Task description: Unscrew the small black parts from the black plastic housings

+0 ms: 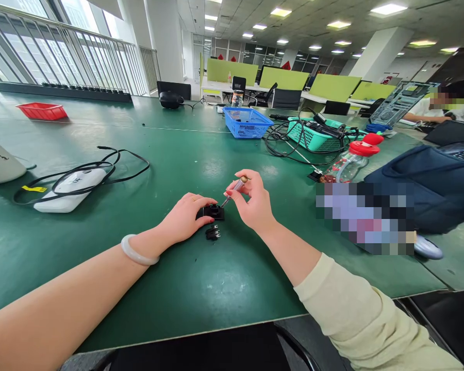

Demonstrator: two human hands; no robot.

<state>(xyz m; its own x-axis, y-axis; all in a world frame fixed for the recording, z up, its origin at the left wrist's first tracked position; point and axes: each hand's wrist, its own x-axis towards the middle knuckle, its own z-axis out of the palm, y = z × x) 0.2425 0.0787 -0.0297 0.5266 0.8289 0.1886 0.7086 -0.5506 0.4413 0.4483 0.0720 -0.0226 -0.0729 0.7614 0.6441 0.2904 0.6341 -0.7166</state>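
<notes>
My left hand [187, 217] lies on the green table with thumb and fingers closed around a small black device [216, 212], holding it down. In my right hand [253, 202] is a small screwdriver [235, 189] with a clear handle, pinched between thumb and fingers and tilted. Its tip points down to the right end of the black device; whether it touches a screw is too small to tell. Just in front of the device lie several small black parts with metal prongs [213, 233].
On the left are a white power bank [71, 190] with a black strap and a red tray [42, 111]. Farther back stand a blue basket [247, 123] and a green basket [313, 136] of cables. A red-lidded bottle [346, 162] and dark blue bag [429, 180] are right. A person sits far right.
</notes>
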